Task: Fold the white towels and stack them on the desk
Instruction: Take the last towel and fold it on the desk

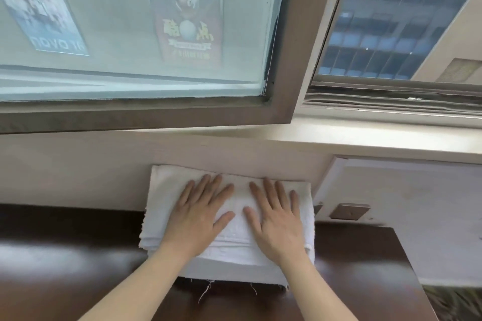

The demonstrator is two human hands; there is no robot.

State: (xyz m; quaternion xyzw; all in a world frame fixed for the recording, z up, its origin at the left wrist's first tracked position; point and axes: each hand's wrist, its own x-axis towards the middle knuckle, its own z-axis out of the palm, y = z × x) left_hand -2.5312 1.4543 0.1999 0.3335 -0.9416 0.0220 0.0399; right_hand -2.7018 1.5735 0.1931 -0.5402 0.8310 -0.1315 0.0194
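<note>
**Both palms flat on the towels**

Flat and spread, my left hand point(198, 214) and right hand point(276, 219) press down side by side on the top of the towels point(161, 206). All ten fingers are straight and point away from me. The two thumbs angle toward each other with a gap of white cloth between them. Neither hand curls round or pinches anything.

The towels lie in one white folded stack on the dark desk point(65, 268), at its far edge, with the back of the stack up against the pale wall point(78, 169). Along the near side I see several layers, but they blur together and I cannot count them. The lowest layer juts out toward me past the others, and a few loose threads point(206, 292) hang from its hem. My wrists cover part of that near edge.

Above the wall is a window. One frosted pane point(117, 34) shows two posters point(186, 15); both are hazy, the lettering reads backward, and the left one is cut off by the frame. To the right, open glass shows one building point(378, 34) with rows of dark windows.

On the wall right of the stack sits one brown plate point(349, 211). A second dark shape beside the towels' right edge is mostly hidden.
</note>
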